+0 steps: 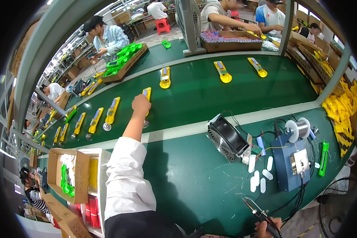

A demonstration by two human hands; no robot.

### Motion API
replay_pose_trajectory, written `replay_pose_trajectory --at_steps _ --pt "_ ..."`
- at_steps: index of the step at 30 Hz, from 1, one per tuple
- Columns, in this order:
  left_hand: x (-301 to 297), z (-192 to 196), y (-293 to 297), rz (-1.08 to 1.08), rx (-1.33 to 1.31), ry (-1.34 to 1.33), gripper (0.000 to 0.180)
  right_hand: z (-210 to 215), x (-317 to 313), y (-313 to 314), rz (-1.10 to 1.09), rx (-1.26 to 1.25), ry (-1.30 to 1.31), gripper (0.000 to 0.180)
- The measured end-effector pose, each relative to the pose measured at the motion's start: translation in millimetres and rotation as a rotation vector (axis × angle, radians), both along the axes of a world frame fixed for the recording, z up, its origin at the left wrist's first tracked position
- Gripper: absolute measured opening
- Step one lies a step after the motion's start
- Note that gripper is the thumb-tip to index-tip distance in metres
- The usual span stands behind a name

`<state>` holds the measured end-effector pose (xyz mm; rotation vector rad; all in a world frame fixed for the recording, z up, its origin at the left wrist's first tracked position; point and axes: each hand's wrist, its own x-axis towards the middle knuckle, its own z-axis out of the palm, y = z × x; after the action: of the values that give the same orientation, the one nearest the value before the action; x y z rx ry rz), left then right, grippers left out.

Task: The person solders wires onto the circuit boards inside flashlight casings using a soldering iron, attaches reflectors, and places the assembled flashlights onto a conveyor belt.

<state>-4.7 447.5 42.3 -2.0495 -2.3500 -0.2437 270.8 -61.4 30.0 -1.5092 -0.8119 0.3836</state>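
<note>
A factory assembly line; a green conveyor belt [194, 91] carries yellow gadgets [165, 77] toward twelve o'clock; seated workers [107, 37] line it; cardboard boxes [69, 174] of parts sit at eight o'clock; a soldering station [289, 162] sits at four.

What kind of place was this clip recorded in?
Most likely a factory assembly line. A long green conveyor belt carries a row of yellow handheld devices; the left hand grips one yellow device. The right hand holds a soldering iron near a solder spool, and other workers sit along the belt.
</note>
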Motion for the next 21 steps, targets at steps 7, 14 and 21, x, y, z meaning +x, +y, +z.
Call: replay_pose_trajectory --at_steps 7,14,21 --pt "85.9 -2.7 50.9 -0.114 0.362 -0.008 0.048 1.9 -0.3 18.1 -0.067 -0.163 0.008 0.022" --pt "67.4 -40.1 51.3 -0.203 0.225 -0.014 0.028 -4.8 4.1 12.2 -0.084 -0.094 0.044 0.020" --pt "46.3 17.5 -197.6 -0.616 0.125 -0.009 0.013 -16.2 16.8 -6.0 -0.062 0.046 0.054 0.033"
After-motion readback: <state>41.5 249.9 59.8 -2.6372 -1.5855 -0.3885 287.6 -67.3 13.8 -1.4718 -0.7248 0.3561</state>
